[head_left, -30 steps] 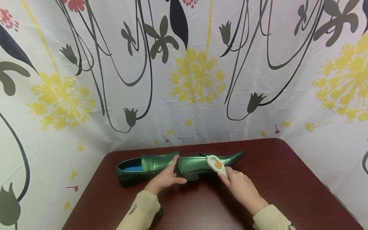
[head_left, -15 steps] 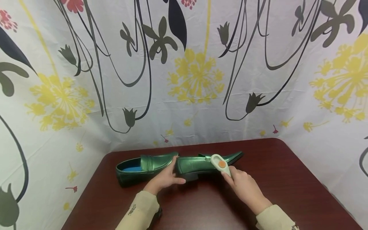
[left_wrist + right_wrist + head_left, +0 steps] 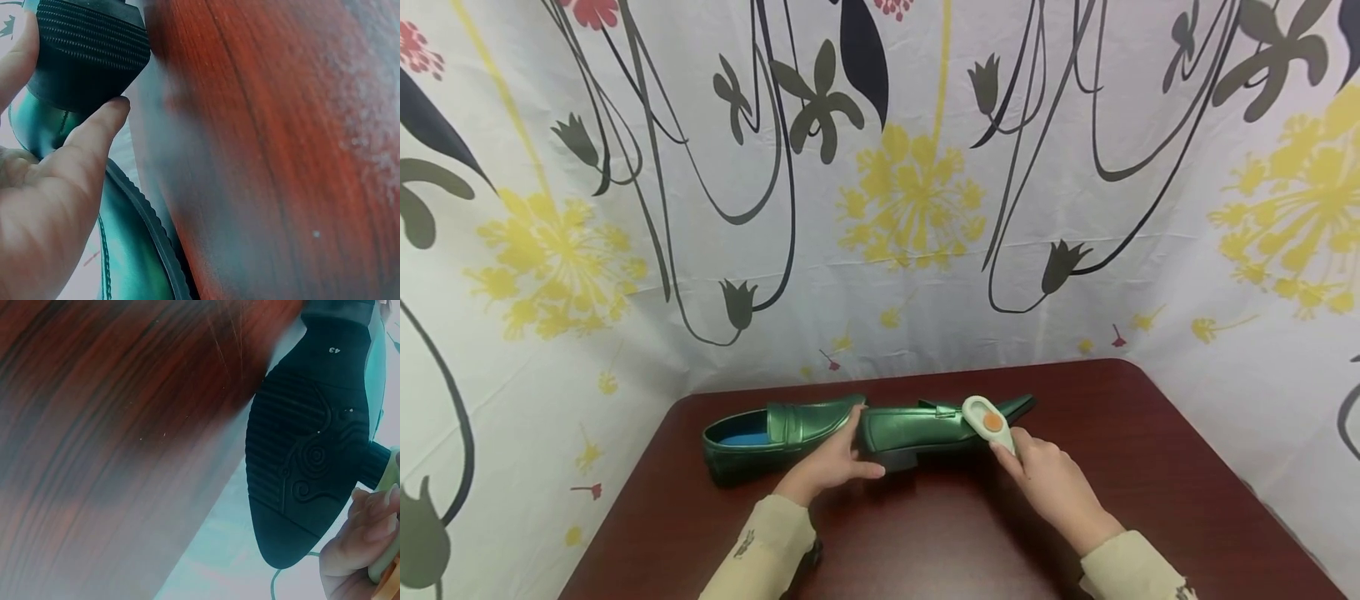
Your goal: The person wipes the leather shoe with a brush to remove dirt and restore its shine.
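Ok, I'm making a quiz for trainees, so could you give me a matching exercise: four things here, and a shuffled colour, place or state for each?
1. left hand
2. brush
3. leftmost shoe
4. table

A. reddish brown
B. blue insole showing
C. gripping the other shoe at its heel end
D. in the right hand

Pairs: 1-C, 2-D, 3-B, 4-A

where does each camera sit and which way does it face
Head: worn on the head, looking forward and down at the held shoe; left hand, right hand and sleeves show.
Left wrist: worn there, looking at the shoe's heel; left hand shows.
Right wrist: worn there, looking at the sole; part of the right hand shows.
Head and right wrist share the brush.
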A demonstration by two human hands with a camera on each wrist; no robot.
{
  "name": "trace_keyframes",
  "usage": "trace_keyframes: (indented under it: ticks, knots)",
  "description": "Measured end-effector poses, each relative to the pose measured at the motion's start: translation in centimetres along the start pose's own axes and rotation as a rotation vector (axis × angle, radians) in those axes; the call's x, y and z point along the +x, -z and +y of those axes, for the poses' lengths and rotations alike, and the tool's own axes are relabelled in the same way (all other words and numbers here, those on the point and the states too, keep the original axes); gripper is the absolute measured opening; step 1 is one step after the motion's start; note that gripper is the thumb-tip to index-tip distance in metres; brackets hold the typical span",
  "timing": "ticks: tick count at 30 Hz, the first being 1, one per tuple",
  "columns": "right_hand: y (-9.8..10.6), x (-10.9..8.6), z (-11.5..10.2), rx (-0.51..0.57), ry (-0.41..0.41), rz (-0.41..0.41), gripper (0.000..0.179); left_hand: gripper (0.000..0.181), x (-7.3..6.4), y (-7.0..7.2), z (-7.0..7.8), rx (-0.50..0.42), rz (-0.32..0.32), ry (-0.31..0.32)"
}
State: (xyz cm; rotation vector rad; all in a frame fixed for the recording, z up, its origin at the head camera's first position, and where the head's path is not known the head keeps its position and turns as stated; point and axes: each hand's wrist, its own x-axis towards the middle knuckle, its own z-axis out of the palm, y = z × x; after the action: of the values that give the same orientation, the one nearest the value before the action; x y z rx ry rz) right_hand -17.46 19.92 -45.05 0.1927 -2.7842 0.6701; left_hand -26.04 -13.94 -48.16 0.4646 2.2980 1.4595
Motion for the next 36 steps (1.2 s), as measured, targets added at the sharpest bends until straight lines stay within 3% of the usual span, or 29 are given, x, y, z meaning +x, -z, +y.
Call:
trace_keyframes:
  ticks: [36]
  knots:
    - [1.5, 0.0, 3.7, -0.003, -0.025, 0.091, 0.04, 0.123, -0.1, -0.3, -0.2, 0.026, 0.007, -0.047]
